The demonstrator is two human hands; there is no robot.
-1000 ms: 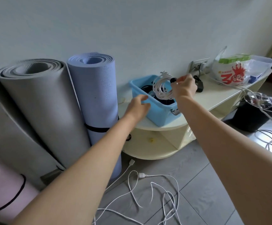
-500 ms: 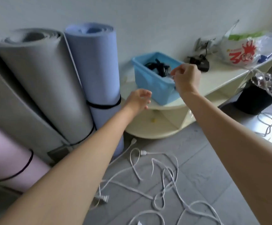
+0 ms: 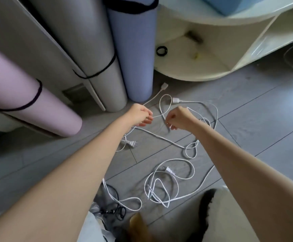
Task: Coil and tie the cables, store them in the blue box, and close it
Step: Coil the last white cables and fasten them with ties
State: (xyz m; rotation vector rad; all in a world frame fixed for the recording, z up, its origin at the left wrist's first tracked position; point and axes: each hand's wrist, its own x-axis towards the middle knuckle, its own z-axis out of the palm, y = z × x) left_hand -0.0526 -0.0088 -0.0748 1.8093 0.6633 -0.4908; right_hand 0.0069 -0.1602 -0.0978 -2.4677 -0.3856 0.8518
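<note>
The left hand (image 3: 139, 116) reaches down over the grey floor (image 3: 257, 109) with its fingers curled, pinching a strand of white cable (image 3: 157, 116) that runs right from its fingertips. The right hand (image 3: 179, 118), just beside it, is also curled, knuckles up; a cable strand passes under its fingers, but whether it grips that strand I cannot tell. Between the 2 hands a loop of the cable rises toward a white connector (image 3: 176, 100), and a second connector (image 3: 164, 86) lies farther off near the foot of the blue mat (image 3: 135, 55). From the right hand the cable spreads right and toward the camera in loose tangles across the floor. A 2-pin plug (image 3: 131, 143) lies just under the left forearm, and another plug (image 3: 169, 170) sits amid the loops nearer the camera. More white cable trails toward the bottom edge, beside some black cord (image 3: 119, 211). Behind the hands stand 3 rolled mats: the blue mat, a grey mat (image 3: 75, 41) and a pink mat (image 3: 19, 88), each bound with a black band. At the top right is a cream shelf unit (image 3: 212, 70); a black ring (image 3: 161, 51) lies on its lower shelf. The blue box (image 3: 233, 5) sits on top of the unit, well apart from both hands, only its lower corner in view.
</note>
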